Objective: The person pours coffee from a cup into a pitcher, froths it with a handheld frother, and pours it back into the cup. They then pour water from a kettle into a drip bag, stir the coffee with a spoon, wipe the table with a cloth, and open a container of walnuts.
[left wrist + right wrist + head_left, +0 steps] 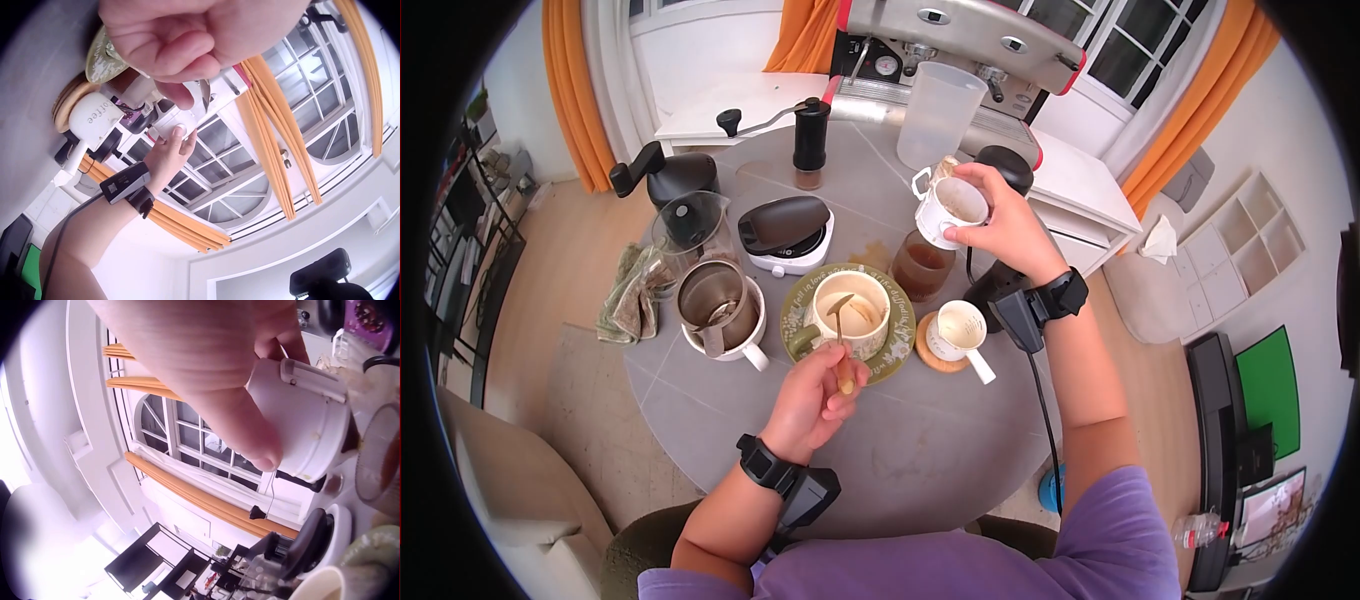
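Observation:
My left hand (805,395) pinches the wooden handle of a spoon (846,375), whose metal end is over the cream mug (872,300). That mug, with a pale stain inside, stands on a green patterned plate (897,362). My right hand (1005,225) grips a small white handled cup (940,222), raised beside the glass of brown liquid (922,265). The cup's open mouth faces me, and crumpled tan material (946,167) shows behind its rim. In the right wrist view my thumb presses the side of the white cup (300,425).
A white cup (945,345) sits on a wooden coaster (928,352), right of the plate. Leftward are a metal cup in a white mug (752,325), a scale (800,262), a clear jug and a cloth (632,295). Grinders (810,140), a plastic pitcher (940,115) and an espresso machine stand behind.

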`<action>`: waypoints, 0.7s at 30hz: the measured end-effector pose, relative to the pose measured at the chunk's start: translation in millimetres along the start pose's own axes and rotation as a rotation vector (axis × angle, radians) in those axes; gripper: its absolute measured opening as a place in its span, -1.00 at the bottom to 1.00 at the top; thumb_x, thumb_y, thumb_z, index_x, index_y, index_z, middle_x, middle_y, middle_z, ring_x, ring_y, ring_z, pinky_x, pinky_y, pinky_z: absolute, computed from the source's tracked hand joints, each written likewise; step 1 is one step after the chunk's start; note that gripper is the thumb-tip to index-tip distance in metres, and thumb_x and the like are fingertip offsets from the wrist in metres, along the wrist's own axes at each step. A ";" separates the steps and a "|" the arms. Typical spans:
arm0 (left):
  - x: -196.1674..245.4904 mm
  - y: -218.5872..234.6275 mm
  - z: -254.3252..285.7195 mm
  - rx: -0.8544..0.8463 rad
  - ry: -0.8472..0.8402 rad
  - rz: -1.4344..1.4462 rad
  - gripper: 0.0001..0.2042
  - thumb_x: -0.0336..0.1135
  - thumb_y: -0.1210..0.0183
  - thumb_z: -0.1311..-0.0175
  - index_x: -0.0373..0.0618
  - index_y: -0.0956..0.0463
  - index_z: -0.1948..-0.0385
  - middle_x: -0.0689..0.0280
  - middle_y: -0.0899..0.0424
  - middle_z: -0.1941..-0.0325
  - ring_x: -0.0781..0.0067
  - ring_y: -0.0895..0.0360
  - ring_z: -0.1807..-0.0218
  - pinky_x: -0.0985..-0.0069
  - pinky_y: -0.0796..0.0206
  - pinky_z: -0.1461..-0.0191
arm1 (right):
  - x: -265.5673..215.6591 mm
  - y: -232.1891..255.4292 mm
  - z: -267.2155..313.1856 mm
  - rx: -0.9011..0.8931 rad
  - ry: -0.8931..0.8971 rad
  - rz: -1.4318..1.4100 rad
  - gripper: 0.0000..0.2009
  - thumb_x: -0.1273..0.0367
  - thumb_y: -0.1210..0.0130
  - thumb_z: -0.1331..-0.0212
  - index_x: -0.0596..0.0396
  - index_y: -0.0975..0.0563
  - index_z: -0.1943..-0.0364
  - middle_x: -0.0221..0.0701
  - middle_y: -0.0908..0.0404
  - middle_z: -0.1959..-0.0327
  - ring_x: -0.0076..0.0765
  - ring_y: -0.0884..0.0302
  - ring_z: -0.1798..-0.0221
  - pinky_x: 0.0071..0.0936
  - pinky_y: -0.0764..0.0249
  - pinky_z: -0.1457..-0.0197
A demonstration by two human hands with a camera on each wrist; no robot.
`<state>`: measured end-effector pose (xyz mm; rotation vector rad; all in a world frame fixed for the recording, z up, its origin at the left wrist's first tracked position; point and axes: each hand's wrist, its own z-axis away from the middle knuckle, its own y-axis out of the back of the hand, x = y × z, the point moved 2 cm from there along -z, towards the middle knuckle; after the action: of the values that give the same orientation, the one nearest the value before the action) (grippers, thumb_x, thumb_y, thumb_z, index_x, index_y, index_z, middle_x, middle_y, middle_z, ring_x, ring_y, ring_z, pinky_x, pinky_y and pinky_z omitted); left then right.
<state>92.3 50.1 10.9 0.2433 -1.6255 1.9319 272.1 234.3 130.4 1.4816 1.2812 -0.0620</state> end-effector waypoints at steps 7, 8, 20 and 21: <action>0.6 -0.2 0.8 0.003 -0.033 -0.015 -0.89 -0.28 0.10 -0.26 -0.04 -0.33 0.28 0.30 -0.42 0.50 0.77 -0.08 0.76 0.84 0.11 0.77 | 2.5 -3.0 0.8 -0.006 -0.011 0.025 -0.37 0.34 -0.28 0.28 0.15 -0.32 -0.02 -0.22 -0.39 -0.02 -0.23 -0.33 -0.10 -0.46 -0.22 -0.16; 0.7 -0.3 0.7 -0.001 -0.041 -0.013 -0.90 -0.29 0.09 -0.25 -0.05 -0.33 0.28 0.30 -0.41 0.50 0.77 -0.08 0.76 0.84 0.11 0.77 | 2.7 -3.2 1.7 -0.007 -0.011 0.024 -0.37 0.34 -0.28 0.28 0.15 -0.32 -0.02 -0.22 -0.39 -0.02 -0.23 -0.33 -0.10 -0.46 -0.22 -0.16; 1.5 -2.6 1.2 -0.009 -0.056 -0.028 -0.92 -0.34 0.11 -0.25 -0.04 -0.32 0.28 0.28 -0.48 0.44 0.77 -0.09 0.75 0.83 0.09 0.75 | 6.7 -6.0 6.0 -0.089 0.062 0.111 -0.38 0.38 -0.28 0.31 0.12 -0.34 0.00 -0.22 -0.39 0.00 -0.20 -0.33 -0.08 -0.44 -0.21 -0.16; 1.5 -2.9 1.1 -0.009 -0.056 -0.029 -0.92 -0.34 0.11 -0.25 -0.04 -0.32 0.28 0.28 -0.48 0.44 0.77 -0.09 0.75 0.83 0.09 0.75 | 5.5 -6.5 7.2 -0.091 0.078 0.114 -0.38 0.39 -0.27 0.32 0.12 -0.34 0.00 -0.23 -0.39 0.01 -0.19 -0.33 -0.08 -0.43 -0.21 -0.16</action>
<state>92.3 49.8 14.3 0.3180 -1.6576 1.9115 273.9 231.3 119.8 1.4877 1.2434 0.1288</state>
